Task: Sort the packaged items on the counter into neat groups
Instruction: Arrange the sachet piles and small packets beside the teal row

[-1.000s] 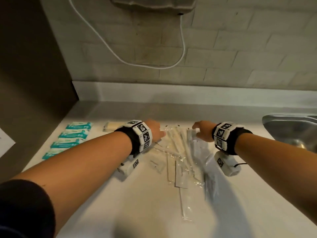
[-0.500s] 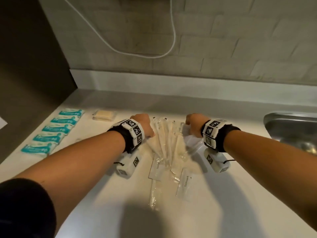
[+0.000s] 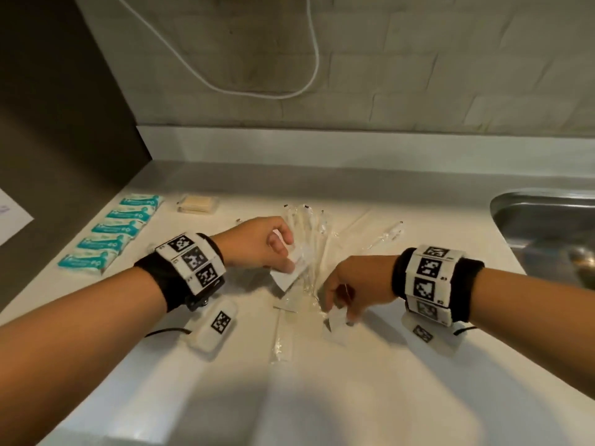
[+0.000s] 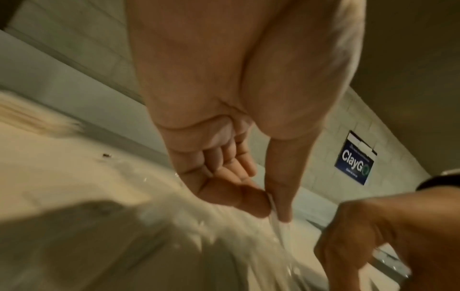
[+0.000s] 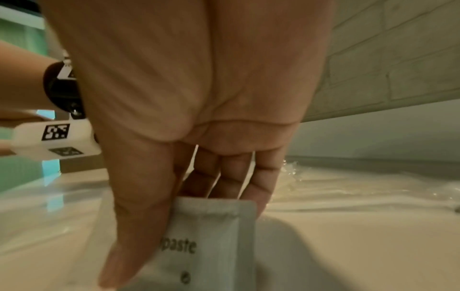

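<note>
A loose pile of clear-wrapped packets lies fanned out on the white counter between my hands. My left hand sits at the pile's left side. Its thumb and forefinger pinch the edge of one clear-wrapped packet; the left wrist view shows the left hand pinching that wrapper. My right hand is at the pile's near right end and pinches a small white toothpaste sachet. In the right wrist view the right hand holds the sachet, printed "paste", between thumb and fingers.
Several teal packets lie in a row along the counter's left side, with a beige wrapped block behind them. A steel sink is set in at the right. A dark panel stands to the left and a tiled wall with a white cable behind.
Both hands have come back from the pile's far end toward me. The right hand has taken hold of a toothpaste sachet at the near end. The left hand now pinches a packet's edge.
</note>
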### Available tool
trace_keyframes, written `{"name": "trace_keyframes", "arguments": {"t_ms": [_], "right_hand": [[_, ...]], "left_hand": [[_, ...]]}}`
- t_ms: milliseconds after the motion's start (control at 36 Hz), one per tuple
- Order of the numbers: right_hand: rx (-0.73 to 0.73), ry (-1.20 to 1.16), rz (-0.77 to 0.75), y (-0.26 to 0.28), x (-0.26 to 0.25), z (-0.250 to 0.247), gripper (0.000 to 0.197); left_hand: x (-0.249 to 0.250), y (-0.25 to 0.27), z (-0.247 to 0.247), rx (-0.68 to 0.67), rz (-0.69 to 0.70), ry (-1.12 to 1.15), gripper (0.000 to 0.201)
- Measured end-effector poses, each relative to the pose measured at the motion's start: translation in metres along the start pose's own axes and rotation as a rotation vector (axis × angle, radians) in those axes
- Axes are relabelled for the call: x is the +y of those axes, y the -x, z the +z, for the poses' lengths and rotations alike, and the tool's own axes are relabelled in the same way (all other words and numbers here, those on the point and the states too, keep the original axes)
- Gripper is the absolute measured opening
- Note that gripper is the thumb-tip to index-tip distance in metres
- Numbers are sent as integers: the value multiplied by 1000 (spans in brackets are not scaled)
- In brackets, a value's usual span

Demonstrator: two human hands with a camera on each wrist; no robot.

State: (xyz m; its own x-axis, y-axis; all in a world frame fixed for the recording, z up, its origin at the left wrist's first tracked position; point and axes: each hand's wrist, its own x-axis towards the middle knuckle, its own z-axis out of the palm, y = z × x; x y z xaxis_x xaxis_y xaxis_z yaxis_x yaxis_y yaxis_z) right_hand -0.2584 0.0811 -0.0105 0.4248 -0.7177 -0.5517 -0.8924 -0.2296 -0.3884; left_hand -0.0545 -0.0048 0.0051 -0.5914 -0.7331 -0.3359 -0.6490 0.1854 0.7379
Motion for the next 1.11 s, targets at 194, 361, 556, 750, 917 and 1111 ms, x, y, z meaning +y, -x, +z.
{"name": "trace_keyframes", "arguments": {"t_ms": [194, 361, 556, 750, 917, 1111], "right_hand": [[57, 59, 23, 1, -7, 13, 45], [171, 114, 30, 5, -6, 24, 36], [217, 267, 94, 13, -8, 28, 22], [199, 163, 141, 22, -9, 31, 31], [266, 156, 125, 28, -14, 18, 27], [396, 103, 38, 16, -34, -6, 26]], "left_hand": [[-20, 11, 37, 31, -137, -155, 35], [-20, 19, 55, 152, -251, -336, 49], [-1, 20, 75, 172, -295, -400, 42], [5, 24, 82, 213, -314, -336, 64], [-8, 27, 76, 273, -202, -179, 42], [-15, 40, 38, 365, -166, 96, 36]]}}
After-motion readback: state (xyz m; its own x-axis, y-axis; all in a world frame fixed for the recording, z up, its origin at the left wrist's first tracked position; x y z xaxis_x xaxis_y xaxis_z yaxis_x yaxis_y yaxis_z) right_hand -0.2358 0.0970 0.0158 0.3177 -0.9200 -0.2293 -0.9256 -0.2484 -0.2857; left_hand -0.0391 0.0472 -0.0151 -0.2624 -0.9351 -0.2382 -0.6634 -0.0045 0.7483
